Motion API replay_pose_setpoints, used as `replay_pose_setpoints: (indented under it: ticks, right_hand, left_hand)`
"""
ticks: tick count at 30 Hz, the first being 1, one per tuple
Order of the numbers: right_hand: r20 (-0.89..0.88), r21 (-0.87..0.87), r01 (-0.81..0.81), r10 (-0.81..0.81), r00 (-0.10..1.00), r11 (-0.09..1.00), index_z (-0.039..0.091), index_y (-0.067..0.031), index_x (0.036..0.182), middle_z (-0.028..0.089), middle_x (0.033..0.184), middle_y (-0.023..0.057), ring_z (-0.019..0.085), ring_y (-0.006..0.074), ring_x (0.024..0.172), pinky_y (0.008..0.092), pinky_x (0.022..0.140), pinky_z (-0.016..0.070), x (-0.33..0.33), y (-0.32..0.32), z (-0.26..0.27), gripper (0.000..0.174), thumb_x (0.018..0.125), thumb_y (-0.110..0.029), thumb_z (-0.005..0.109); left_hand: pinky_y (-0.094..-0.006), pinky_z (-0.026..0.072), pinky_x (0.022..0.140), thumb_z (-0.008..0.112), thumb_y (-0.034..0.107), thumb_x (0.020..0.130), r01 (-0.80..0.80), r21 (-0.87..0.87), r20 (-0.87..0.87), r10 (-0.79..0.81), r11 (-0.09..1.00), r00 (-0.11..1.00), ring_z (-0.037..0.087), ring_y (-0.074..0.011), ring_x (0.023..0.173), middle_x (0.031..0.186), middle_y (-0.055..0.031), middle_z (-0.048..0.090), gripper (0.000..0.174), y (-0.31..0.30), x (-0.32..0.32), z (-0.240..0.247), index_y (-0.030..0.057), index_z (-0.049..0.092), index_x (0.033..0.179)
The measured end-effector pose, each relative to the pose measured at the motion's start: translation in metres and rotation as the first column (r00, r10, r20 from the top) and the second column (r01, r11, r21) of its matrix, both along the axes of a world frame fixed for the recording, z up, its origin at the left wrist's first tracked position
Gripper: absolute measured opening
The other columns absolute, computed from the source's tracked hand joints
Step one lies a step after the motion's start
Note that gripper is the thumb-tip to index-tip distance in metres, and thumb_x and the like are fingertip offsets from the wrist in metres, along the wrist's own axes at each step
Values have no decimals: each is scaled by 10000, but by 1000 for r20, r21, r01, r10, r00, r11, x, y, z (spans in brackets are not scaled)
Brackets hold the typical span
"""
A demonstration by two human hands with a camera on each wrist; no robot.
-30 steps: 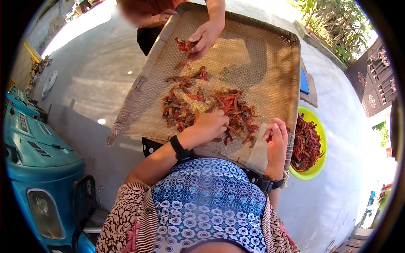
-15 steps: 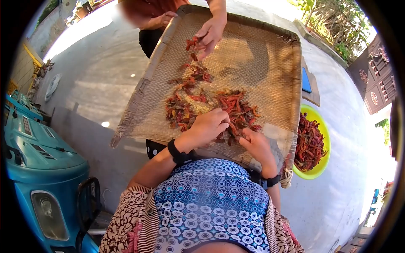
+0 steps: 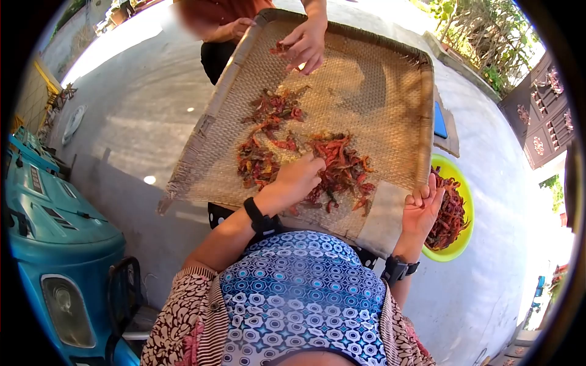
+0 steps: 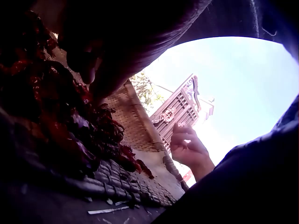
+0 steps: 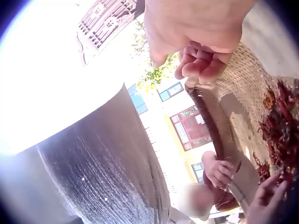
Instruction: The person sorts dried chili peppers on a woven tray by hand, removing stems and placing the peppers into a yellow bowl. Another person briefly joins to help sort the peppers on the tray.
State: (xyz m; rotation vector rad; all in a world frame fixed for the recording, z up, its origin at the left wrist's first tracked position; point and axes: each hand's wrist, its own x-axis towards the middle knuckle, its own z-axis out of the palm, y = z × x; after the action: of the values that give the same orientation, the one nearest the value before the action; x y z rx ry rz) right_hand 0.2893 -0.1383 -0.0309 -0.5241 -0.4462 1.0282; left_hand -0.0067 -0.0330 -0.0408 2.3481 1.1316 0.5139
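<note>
Wrinkled red and brown peppers (image 3: 342, 160) lie in a loose pile on a woven tray (image 3: 394, 140). The left hand (image 3: 297, 179) is at the pile's near edge, fingers curled and fingertips among the peppers; in the left wrist view, dark fingers (image 4: 93, 77) pinch down at the peppers (image 4: 105, 128). Over the tray's right edge, beside a yellow-green bowl (image 3: 467, 213) of red peppers (image 3: 448, 213), the right hand (image 3: 421, 209) is raised palm up with fingers loosely bent. Nothing shows in the right hand (image 5: 194, 39) in the right wrist view.
Another person's hand (image 3: 307, 46) holds peppers (image 3: 279, 49) over the tray's far side. A pale sheet (image 3: 381, 213) covers the tray's near right corner. Teal vehicle (image 3: 61, 226) at left; blue flat item (image 3: 439, 121) beyond the bowl.
The right hand went from the tray's right edge in to the pile, then out toward the bowl. The left hand stayed at the pile. The other person's hand shifted slightly.
</note>
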Motion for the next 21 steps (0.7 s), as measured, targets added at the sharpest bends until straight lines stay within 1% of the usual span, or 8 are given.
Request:
replay_pose_setpoints:
  ticks: [2,3,4,7,10,14,17,21]
  right_hand:
    - [45,-153,27,-20,999,988,568,-81,1220,532,819,-34,446,85,631,254,594,399,-2,0,-8,373,1001,-374,491]
    - [67,-227,44,-30,997,973,569,-81,1220,536,819,-29,449,88,630,255,595,399,-12,2,-7,373,1003,-372,487]
    - [138,-292,43,-2,990,955,586,-69,1184,559,823,-15,467,96,633,252,592,407,-24,3,-6,319,1001,-316,502]
    - [387,-340,-63,201,900,938,597,-54,1138,582,824,5,495,89,636,241,592,426,-54,8,-7,246,987,-238,534]
    - [506,-483,-168,430,748,860,595,-49,1122,600,821,13,524,73,644,227,596,442,-69,17,-6,206,970,-183,561]
    - [560,-537,-179,507,655,824,598,-57,1114,607,828,7,540,55,640,207,592,438,-81,24,-9,195,966,-176,558]
    - [537,-565,-194,536,652,802,597,-59,1105,607,829,8,538,54,631,205,591,435,-87,26,-13,184,966,-174,556]
    - [582,-559,-195,549,601,806,596,-62,1106,595,813,-2,544,53,639,196,574,415,-89,27,-18,170,968,-154,555]
  left_hand:
    - [-436,481,710,619,154,866,15,92,38,-19,996,999,583,-322,826,996,-113,525,216,6,5,-5,116,571,1073]
    - [-439,480,706,619,156,866,-5,106,7,4,994,1000,583,-325,823,996,-113,525,203,10,9,-9,112,571,1058]
    - [-442,480,702,619,157,865,-24,121,-23,27,992,999,582,-327,820,997,-112,525,192,15,14,-13,108,571,1044]
    - [-444,478,692,615,156,864,-63,112,-69,71,992,995,583,-327,816,985,-110,531,150,20,22,-21,92,575,994]
    - [-435,481,691,631,164,853,-65,63,-50,68,996,996,587,-321,821,963,-104,541,138,26,25,-20,82,586,955]
    - [-420,486,699,661,185,829,-52,-117,-15,50,992,999,597,-305,838,938,-97,553,139,21,21,-12,95,603,917]
    - [-417,488,708,680,199,807,-10,1,-52,10,1000,999,605,-297,852,934,-90,562,158,14,22,-10,102,605,906]
    - [-415,487,706,671,198,804,-3,8,-55,3,1000,998,610,-296,851,916,-87,570,155,13,24,-10,92,603,895]
